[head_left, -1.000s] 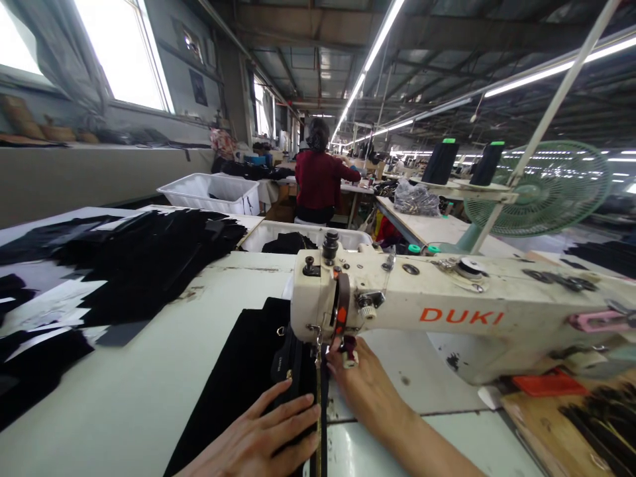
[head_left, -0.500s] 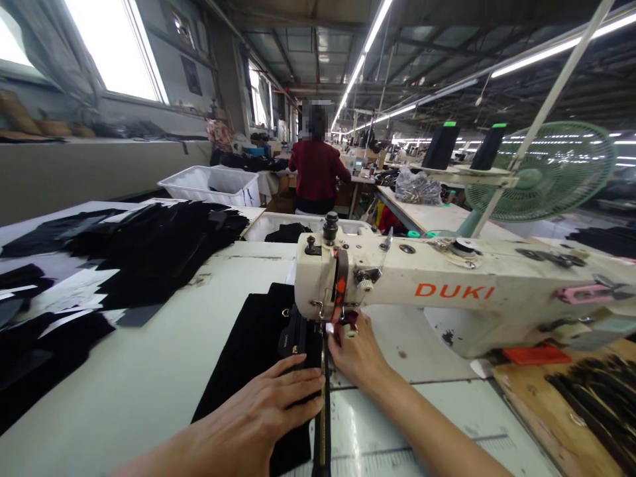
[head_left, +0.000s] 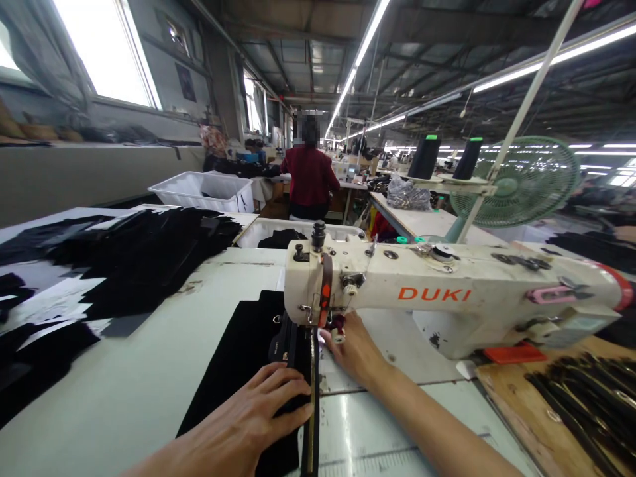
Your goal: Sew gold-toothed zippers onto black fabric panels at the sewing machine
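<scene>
My left hand [head_left: 271,404] lies flat with its fingers stretched over the black fabric panel [head_left: 213,391]. Its fingertips reach the zipper [head_left: 312,404], a black tape with gold-coloured teeth that runs up to the needle area of the white sewing machine [head_left: 368,281]. On the panel, left of the needle, sits a black bar-shaped guide [head_left: 279,343] with small white lettering. To the right of the needle, my right hand [head_left: 354,348] rests on the machine bed, thumb side near the zipper's edge. The machine head and a small knob hide most of its fingers.
Black cut pieces [head_left: 169,245] are piled on the table at left. Finished-looking black zipper strips [head_left: 586,391] lie on a wooden board [head_left: 511,391] at right. A white bin [head_left: 203,189], a seated person [head_left: 309,175] and a green fan [head_left: 517,182] are farther back.
The whole view has shifted slightly, so machine and hands sit further left in the picture. Both hands keep nearly the same place on the work.
</scene>
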`<state>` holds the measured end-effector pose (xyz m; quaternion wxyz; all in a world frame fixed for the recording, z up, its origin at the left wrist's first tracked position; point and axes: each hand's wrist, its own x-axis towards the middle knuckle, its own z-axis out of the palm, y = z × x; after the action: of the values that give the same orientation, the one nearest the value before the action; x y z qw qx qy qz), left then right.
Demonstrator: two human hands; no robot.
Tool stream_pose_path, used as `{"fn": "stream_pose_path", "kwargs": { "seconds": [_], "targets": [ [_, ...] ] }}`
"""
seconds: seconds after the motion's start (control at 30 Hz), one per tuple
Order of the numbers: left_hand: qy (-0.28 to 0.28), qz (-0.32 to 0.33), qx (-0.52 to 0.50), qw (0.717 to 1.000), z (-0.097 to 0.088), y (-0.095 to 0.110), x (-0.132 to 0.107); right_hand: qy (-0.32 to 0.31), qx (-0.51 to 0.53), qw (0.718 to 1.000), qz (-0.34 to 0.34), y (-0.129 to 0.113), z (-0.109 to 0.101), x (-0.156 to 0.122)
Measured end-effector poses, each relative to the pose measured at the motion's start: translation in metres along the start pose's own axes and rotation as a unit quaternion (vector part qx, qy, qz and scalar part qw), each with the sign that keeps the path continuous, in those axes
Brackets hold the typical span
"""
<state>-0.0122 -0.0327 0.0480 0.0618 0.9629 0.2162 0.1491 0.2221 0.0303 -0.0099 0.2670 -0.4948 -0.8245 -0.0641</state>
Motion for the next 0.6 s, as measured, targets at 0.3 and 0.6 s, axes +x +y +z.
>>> {"fn": "stream_pose_path", "kwargs": {
  "seconds": [0.3,0.6],
  "targets": [
    [0.025,0.006,0.071,0.997,0.004,-0.005,0.007,-0.042,0.099,0.989,-0.097,-0.023,-0.011,-0.045],
    [0.001,-0.046,-0.016,0.999,0.001,-0.016,0.013,-0.069,0.047,0.994,-0.070,-0.017,-0.005,-0.038]
  ]
}}
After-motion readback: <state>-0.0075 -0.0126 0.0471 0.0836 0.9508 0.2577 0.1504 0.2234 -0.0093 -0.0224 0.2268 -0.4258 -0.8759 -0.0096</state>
